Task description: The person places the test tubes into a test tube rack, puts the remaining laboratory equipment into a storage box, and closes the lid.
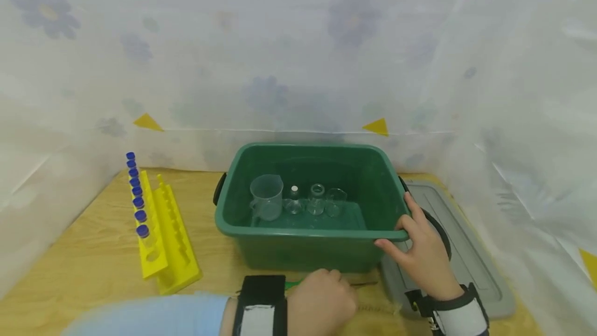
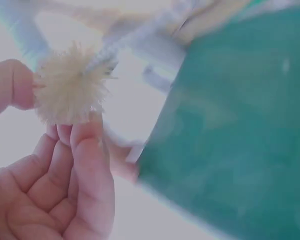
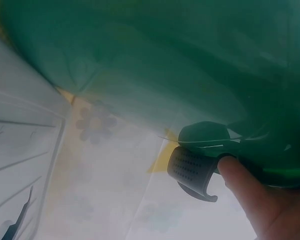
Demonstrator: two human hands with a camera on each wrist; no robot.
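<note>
Green plastic tub (image 1: 308, 242) sits near the middle of the tabletop (image 1: 84, 253), toward its front edge, with a person's right hand (image 1: 422, 253) gripping the rim at the tub's near right corner, fingers curled over the edge beside a dark side handle (image 3: 192, 172). No brand, label or writing can be read anywhere. Inside the tub, along its floor, stand a clear measuring jug (image 1: 267, 197), a small stoppered flask (image 1: 294, 200), an open flask (image 1: 316, 198) and a small beaker (image 1: 335, 202), lined up side by side. The left hand (image 1: 322, 302), at the front edge just before the tub, pinches a bristle brush (image 2: 70, 90) between thumb and fingertips; its green handle (image 1: 294, 284) shows beside the wrist. A grey lid (image 1: 471, 258) lies flat at the tub's right, under the right wrist. Toward the left edge stands a yellow rack (image 1: 170, 237) holding a row of blue-capped tubes (image 1: 137, 196).
</note>
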